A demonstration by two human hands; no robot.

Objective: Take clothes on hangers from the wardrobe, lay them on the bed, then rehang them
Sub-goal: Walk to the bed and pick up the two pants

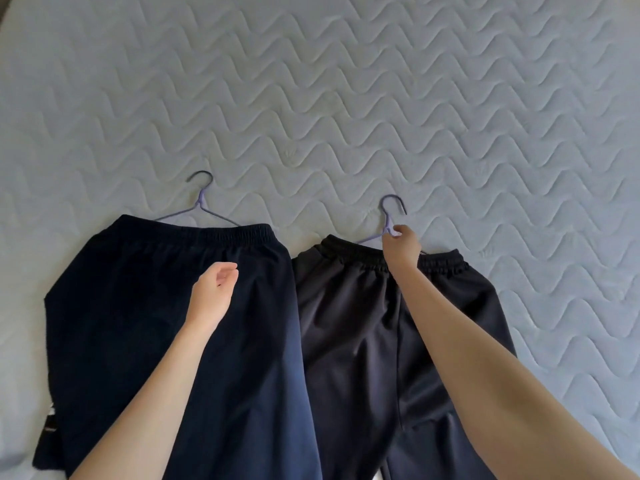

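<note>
Right hand (pixel 401 245) pinches the purple hanger (pixel 389 221) above the black trousers (pixel 374 323); left hand (pixel 213 289) hovers loosely curled, empty, over navy trousers (pixel 138 306).

Navy trousers (pixel 145 306) lie left of charcoal trousers (pixel 363 341), both on lilac hangers (pixel 201 206), upon a pale blue wave-quilted bed (pixel 346 98).
</note>
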